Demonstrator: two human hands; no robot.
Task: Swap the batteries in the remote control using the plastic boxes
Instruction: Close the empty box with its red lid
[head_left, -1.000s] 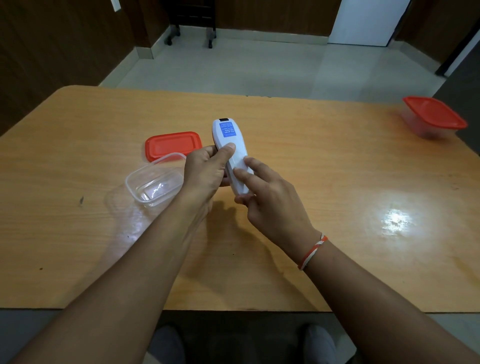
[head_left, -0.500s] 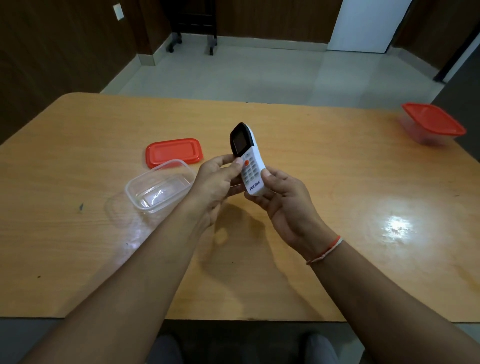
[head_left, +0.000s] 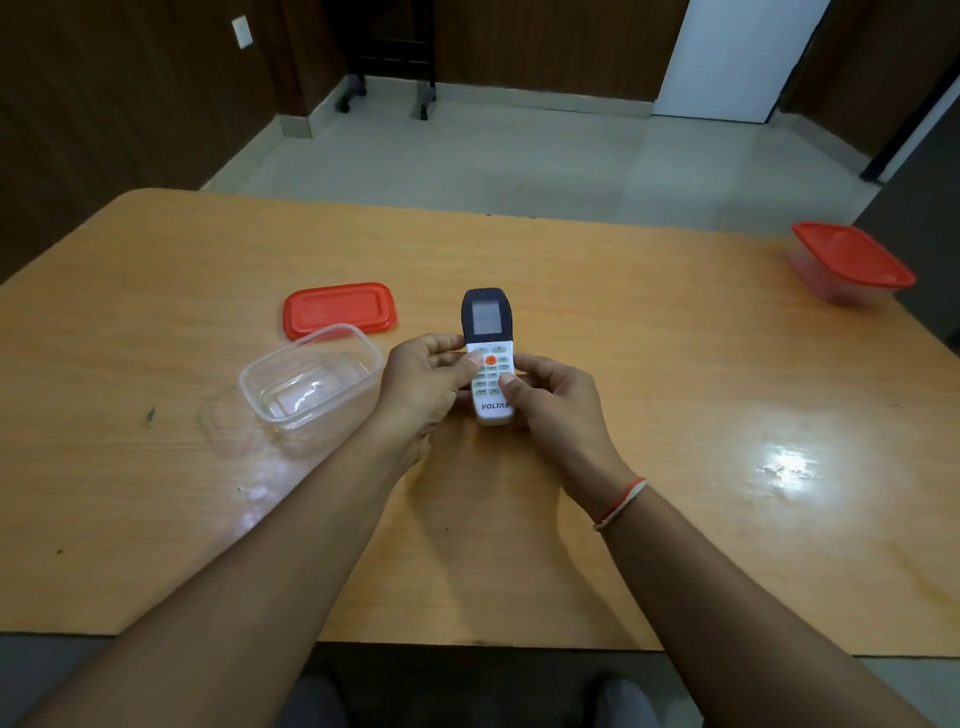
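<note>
A white remote control (head_left: 488, 332) with a dark screen end and an orange button is held face up over the middle of the wooden table (head_left: 649, 332). My left hand (head_left: 426, 384) grips its left side, thumb on the keypad. My right hand (head_left: 556, 405) grips its lower right side, thumb on the buttons. A clear plastic box (head_left: 309, 376) without a lid stands just left of my left hand; I see nothing in it. Its red lid (head_left: 340, 309) lies flat behind it. A second clear box with a red lid (head_left: 849, 260) on it stands at the far right edge.
The table's near edge runs just under my forearms, and my feet show below it. Beyond the far edge lies a pale tiled floor with the wheeled legs of a dark stand (head_left: 384, 98) and a white door (head_left: 737, 57).
The remote has been turned over from its back, with the blue label up, to its button face. It now points away from me, held lower in both hands.
</note>
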